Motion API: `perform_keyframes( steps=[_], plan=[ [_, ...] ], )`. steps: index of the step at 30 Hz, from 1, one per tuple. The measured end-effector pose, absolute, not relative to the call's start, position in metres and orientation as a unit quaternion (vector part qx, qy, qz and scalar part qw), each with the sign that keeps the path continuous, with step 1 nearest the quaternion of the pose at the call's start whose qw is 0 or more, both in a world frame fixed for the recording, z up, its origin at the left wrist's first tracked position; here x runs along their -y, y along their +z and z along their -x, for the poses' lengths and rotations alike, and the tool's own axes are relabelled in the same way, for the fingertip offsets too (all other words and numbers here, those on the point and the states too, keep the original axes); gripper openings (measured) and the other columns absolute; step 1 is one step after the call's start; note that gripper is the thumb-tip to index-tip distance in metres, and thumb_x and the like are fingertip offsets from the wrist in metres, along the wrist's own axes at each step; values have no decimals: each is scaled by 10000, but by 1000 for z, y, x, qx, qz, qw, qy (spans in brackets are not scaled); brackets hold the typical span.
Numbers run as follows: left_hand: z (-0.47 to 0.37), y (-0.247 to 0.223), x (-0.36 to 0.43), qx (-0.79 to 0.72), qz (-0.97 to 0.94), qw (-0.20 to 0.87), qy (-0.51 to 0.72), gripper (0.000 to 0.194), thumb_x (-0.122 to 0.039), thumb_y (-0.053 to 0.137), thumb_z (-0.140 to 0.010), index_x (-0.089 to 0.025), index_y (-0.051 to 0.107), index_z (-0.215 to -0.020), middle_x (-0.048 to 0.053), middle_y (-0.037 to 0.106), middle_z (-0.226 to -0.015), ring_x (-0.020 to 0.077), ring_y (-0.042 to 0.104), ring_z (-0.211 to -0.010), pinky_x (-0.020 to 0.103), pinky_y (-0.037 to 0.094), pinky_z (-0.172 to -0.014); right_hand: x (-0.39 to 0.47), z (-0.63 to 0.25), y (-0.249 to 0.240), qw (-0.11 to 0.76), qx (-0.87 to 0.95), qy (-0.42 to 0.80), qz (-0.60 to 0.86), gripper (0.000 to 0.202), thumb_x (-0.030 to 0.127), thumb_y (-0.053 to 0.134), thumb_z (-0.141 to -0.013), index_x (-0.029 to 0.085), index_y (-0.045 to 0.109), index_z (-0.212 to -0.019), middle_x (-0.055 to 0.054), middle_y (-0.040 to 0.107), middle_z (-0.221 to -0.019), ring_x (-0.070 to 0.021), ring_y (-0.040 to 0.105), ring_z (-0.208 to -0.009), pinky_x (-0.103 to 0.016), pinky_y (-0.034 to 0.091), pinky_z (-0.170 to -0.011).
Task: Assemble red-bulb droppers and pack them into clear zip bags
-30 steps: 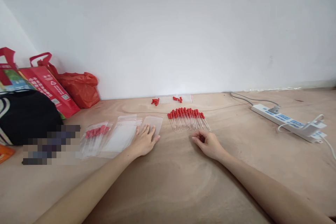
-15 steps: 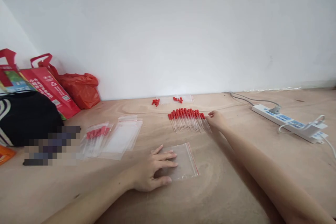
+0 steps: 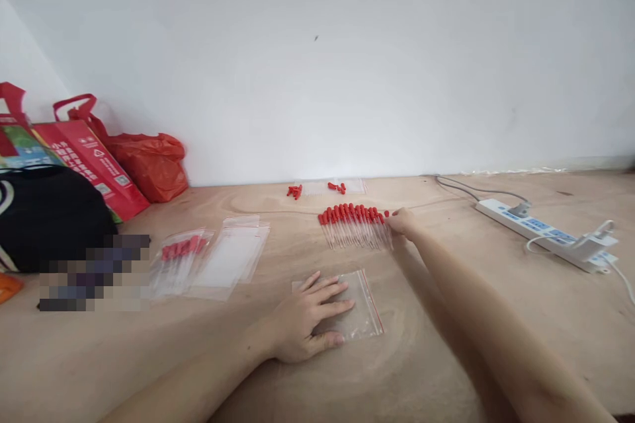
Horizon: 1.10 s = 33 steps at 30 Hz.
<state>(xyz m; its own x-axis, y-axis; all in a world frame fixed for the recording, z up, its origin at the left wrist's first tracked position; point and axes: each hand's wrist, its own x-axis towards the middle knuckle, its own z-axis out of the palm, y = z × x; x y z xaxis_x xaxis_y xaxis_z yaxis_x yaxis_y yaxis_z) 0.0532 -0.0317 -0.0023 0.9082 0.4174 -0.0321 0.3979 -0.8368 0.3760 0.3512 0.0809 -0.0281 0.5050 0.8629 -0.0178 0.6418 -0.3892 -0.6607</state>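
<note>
My left hand [image 3: 310,317] lies spread and flat on a clear zip bag [image 3: 364,307] with a red seal line. The bag's left part is hidden under the palm. Beyond it lies a row of glass droppers [image 3: 352,221] with red rubber bulbs, side by side, tips toward me. At the row's right end my right hand [image 3: 403,222] pinches a dropper [image 3: 386,214]; its red bulb shows beside the fingertips. To the left, a zip bag [image 3: 178,264] holds several red-bulbed droppers, next to a stack of flat clear bags [image 3: 231,258].
Near the wall lie loose red bulbs [image 3: 294,192] and thin clear tubes [image 3: 312,188]. A white power strip [image 3: 540,231] with plugs and cables is at the right. Red bags [image 3: 149,162] and a black bag [image 3: 54,221] stand at the left, near a blurred-out object [image 3: 94,274].
My left hand has slid right, and the zip bag beneath it has shifted slightly right. My right hand has closed on the dropper at the row's right end.
</note>
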Motion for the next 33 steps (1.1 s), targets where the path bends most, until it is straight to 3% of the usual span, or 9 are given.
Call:
perform_keyframes(
  steps=[4,9,17,21,26,30,33],
  plan=[
    [-53,-3,32,-216,-959,182,18,509,-485,427,-829,-280,355,-1290,45,295,-1384,234,204,-1286,493,120,-1043,-68,-361,-28,306,467,180,810,311,288,595,-648,107,594,-901,-137,638,-830,-223,588,-813,-240,427,-612],
    [-53,-3,32,-220,-958,182,19,502,-474,441,-825,-285,364,-1284,42,298,-1382,235,211,-1284,496,127,-1040,-61,-361,-34,306,474,187,804,292,283,540,-693,107,583,-922,-158,618,-940,-241,570,-888,-278,425,-693],
    [-52,-4,32,-221,-958,183,30,499,-471,445,-825,-289,363,-1283,49,310,-1378,240,233,-1276,507,135,-1034,-62,-354,-40,359,461,220,781,85,194,600,-619,162,572,-693,-82,624,-721,-215,574,-788,-262,394,-646],
    [-51,-7,32,-218,-957,171,84,413,-427,471,-820,-255,485,-1195,67,423,-1302,246,323,-1227,490,194,-1021,-56,-357,-32,418,431,256,758,39,182,578,-635,165,543,-639,-64,570,-617,-197,557,-696,-260,379,-577],
    [-47,-5,36,-246,-943,153,165,276,-311,465,-822,-212,599,-1042,77,564,-1107,223,475,-1059,431,344,-943,-32,-350,-21,502,410,348,678,120,253,450,-753,173,536,-727,-7,502,-548,-110,461,-473,-231,356,-455],
    [-41,-4,38,-262,-945,147,129,324,-309,502,-800,-232,562,-1109,77,510,-1201,252,434,-1126,465,318,-967,-2,-330,-27,561,393,406,605,170,355,462,-760,197,502,-810,2,542,-631,-80,445,-452,-211,372,-438],
    [-39,-5,37,-267,-946,157,98,375,-323,514,-794,-253,516,-1162,63,483,-1242,246,419,-1153,470,285,-995,15,-314,-36,630,346,450,531,271,432,565,-686,200,484,-801,22,540,-631,-66,433,-442,-194,347,-414]
  ],
)
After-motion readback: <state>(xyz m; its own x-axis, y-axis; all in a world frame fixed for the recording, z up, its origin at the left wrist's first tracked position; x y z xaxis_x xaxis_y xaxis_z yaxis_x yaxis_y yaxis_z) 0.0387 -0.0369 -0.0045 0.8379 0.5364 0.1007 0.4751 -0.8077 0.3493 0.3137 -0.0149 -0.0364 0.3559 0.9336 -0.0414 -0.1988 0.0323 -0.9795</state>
